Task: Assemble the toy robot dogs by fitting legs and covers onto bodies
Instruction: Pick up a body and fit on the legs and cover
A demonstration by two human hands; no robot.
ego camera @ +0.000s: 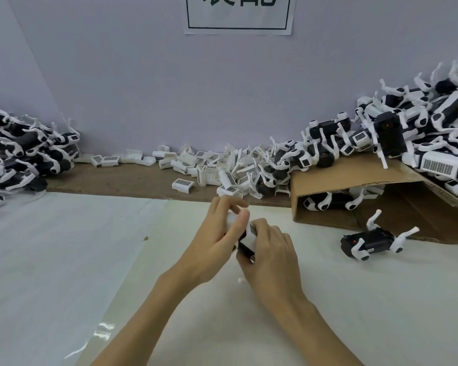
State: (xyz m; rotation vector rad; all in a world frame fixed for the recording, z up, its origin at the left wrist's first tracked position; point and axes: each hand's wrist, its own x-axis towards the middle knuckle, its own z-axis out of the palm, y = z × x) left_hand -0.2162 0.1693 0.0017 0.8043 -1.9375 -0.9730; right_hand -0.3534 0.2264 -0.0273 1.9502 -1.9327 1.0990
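Observation:
Both my hands meet over the white table, a little above its middle. My left hand [217, 233] and my right hand [269, 249] together grip one toy dog body [249, 240], black with a white cover that carries a barcode-like grille. Most of that body is hidden by my fingers. A loose pile of white covers [212, 165] lies along the back wall. One dog with white legs [373, 240] lies on its back on the table to the right.
A heap of black-and-white dogs [24, 151] fills the far left. A larger heap [421, 133] sits on a slanted cardboard sheet [354, 178] at the right, with another dog [328, 202] under it. A brown board [117, 180] runs along the wall.

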